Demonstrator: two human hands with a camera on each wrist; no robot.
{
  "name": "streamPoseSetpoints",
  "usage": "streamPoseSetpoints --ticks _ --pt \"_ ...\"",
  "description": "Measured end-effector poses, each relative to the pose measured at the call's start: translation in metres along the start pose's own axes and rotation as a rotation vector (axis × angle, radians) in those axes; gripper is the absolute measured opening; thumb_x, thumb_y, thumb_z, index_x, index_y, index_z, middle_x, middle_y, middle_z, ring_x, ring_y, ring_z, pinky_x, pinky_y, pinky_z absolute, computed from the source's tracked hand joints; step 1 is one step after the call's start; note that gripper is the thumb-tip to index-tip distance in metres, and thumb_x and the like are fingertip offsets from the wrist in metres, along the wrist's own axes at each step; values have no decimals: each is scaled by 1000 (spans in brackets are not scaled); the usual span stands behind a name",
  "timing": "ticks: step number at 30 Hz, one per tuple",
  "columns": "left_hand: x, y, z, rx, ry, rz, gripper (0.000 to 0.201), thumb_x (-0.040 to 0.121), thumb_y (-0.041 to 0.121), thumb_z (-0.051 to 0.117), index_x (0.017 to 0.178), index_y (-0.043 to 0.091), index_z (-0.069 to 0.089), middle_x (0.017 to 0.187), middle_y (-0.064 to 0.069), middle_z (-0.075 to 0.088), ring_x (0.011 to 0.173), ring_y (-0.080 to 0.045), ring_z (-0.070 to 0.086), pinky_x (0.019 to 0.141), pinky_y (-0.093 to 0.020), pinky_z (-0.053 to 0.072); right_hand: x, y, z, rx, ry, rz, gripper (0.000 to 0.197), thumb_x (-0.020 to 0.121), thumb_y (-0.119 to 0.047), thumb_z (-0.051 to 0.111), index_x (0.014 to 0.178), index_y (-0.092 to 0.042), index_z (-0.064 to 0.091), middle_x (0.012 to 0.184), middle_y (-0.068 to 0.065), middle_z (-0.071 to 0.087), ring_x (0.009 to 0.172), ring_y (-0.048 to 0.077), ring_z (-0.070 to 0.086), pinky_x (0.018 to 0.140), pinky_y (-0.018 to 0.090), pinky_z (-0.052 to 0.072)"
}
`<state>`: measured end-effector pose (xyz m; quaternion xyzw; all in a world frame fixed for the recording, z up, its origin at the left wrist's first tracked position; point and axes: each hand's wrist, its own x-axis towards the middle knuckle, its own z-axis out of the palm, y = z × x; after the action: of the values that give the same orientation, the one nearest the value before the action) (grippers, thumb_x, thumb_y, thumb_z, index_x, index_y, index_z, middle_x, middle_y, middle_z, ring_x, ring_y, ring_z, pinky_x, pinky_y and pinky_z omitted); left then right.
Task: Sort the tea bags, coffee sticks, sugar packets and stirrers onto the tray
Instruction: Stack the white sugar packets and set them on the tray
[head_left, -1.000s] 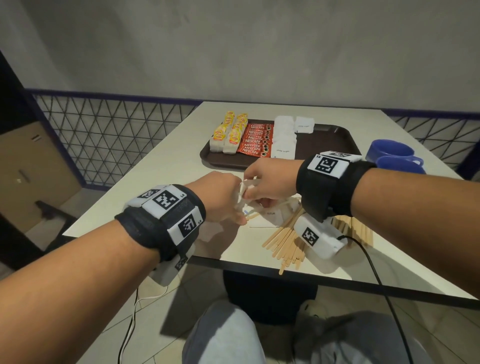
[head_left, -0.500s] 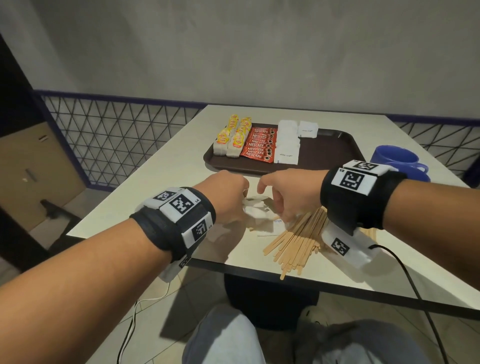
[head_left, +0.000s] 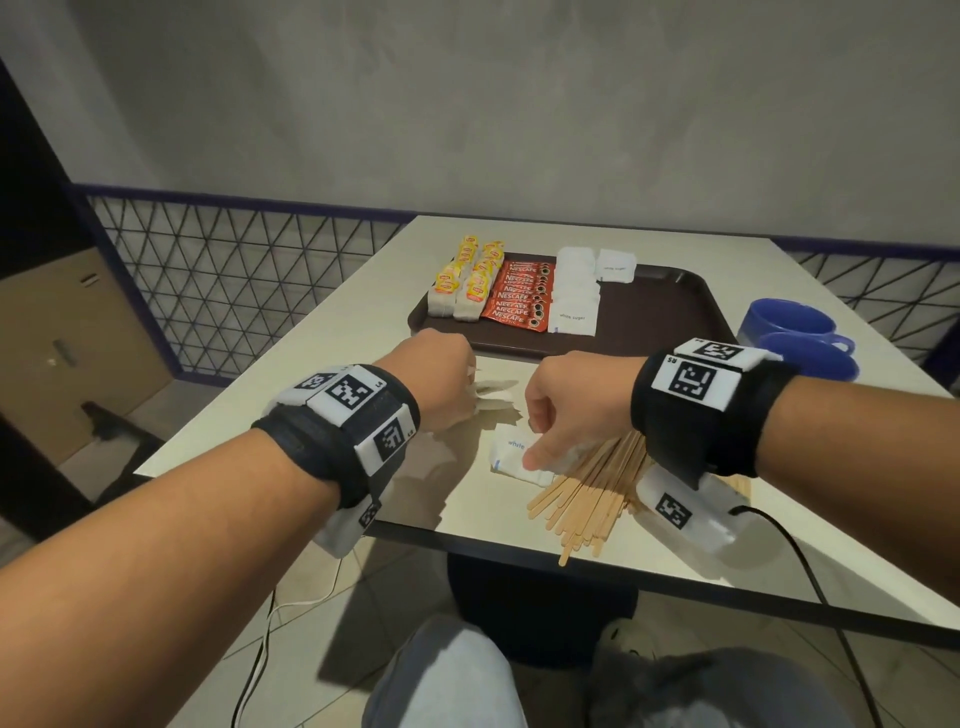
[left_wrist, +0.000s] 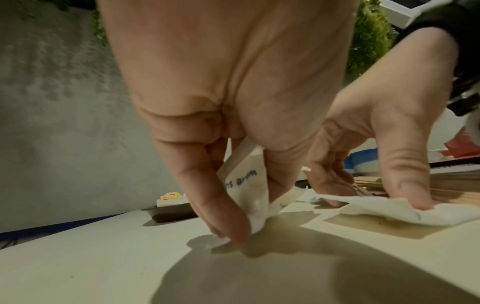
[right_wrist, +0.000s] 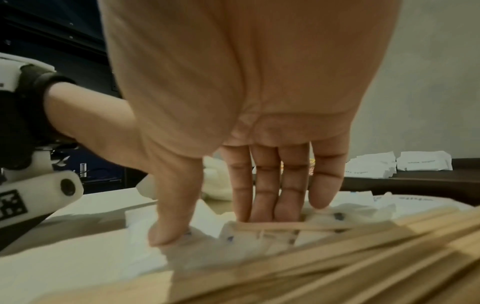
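A brown tray (head_left: 649, 312) at the table's far side carries yellow-tagged tea bags (head_left: 467, 280), red coffee sticks (head_left: 519, 301) and white sugar packets (head_left: 574, 296) in rows. My left hand (left_wrist: 239, 226) pinches a small stack of sugar packets (left_wrist: 246, 185) upright, their lower edge touching the table. My right hand (right_wrist: 215, 226) reaches down onto a loose sugar packet (head_left: 511, 454), thumb on one side and fingers on the other. That packet lies against the pile of wooden stirrers (head_left: 587, 488), which partly cover other packets.
Two blue mugs (head_left: 789, 332) stand right of the tray. More loose packets (head_left: 493, 395) lie between my hands. The stirrers reach close to the table's near edge (head_left: 519, 545). A mesh railing (head_left: 234, 270) runs along the left.
The hands were together a second ago; my right hand has since drawn away to the right and come down on a packet by the stirrers. The left hand stays put with its stack.
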<state>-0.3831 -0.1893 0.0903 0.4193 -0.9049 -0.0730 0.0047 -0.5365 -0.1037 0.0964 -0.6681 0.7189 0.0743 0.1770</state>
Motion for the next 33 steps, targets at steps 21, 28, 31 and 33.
streamPoseSetpoints --ticks 21,28,31,33 --pt "5 11 -8 212 -79 40 36 84 22 74 70 17 41 73 -3 49 61 -15 46 46 -27 33 -3 32 -27 663 188 -100 22 87 -15 79 107 -14 70 101 2 76 90 22 70 82 38 58" --pt "27 7 -14 165 -136 22 34 86 30 77 72 16 49 69 -1 60 61 -16 59 45 -25 37 -2 48 -29 799 228 -111 18 92 -10 72 103 -24 73 102 4 73 84 16 62 73 32 51" --pt "31 5 -15 157 -127 12 35 83 31 79 70 15 51 66 -1 58 58 -14 53 46 -25 35 -6 52 -31 795 242 -151 20 90 -3 72 100 -19 75 97 3 74 85 15 63 76 33 54" --pt "33 5 -15 150 -125 8 34 82 30 80 68 15 53 64 -2 58 59 -15 53 46 -25 35 -8 51 -33 780 273 -190 20 86 3 73 98 -14 75 96 4 74 86 14 65 80 33 58"
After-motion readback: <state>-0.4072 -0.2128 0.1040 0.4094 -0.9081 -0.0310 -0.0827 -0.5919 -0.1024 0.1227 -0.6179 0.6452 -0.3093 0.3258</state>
